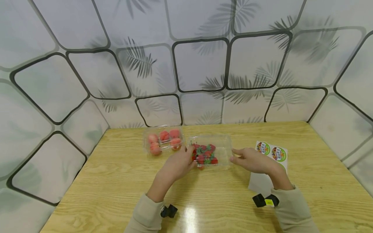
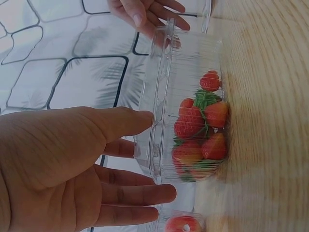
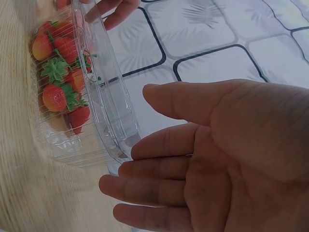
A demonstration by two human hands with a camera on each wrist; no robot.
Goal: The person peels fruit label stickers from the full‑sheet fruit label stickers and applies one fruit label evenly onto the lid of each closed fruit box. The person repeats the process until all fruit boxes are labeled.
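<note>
A clear plastic box [image 1: 222, 150] of strawberries [image 1: 207, 154] sits on the table in front of me, its ribbed sides and lid rim showing in both wrist views. At its left end my left hand [image 1: 178, 164] holds the rim, the thumb [image 2: 135, 121] on the near side and the index finger partly behind the plastic. The lower fingers of that hand extend past the end. Beside the right end is my right hand [image 1: 252, 159], palm turned inward. Its fingers [image 3: 145, 191] are nearly straight, with the index fingertip right at the lid's edge.
A second clear box [image 1: 144, 142] holding several peaches [image 1: 155, 148] stands at the back left. To the right, partly under my right forearm, lies a white sheet [image 1: 259, 183] with round fruit stickers [image 1: 278, 154]. A patterned curtain [image 1: 201, 64] rises behind the wooden table [image 1: 116, 181].
</note>
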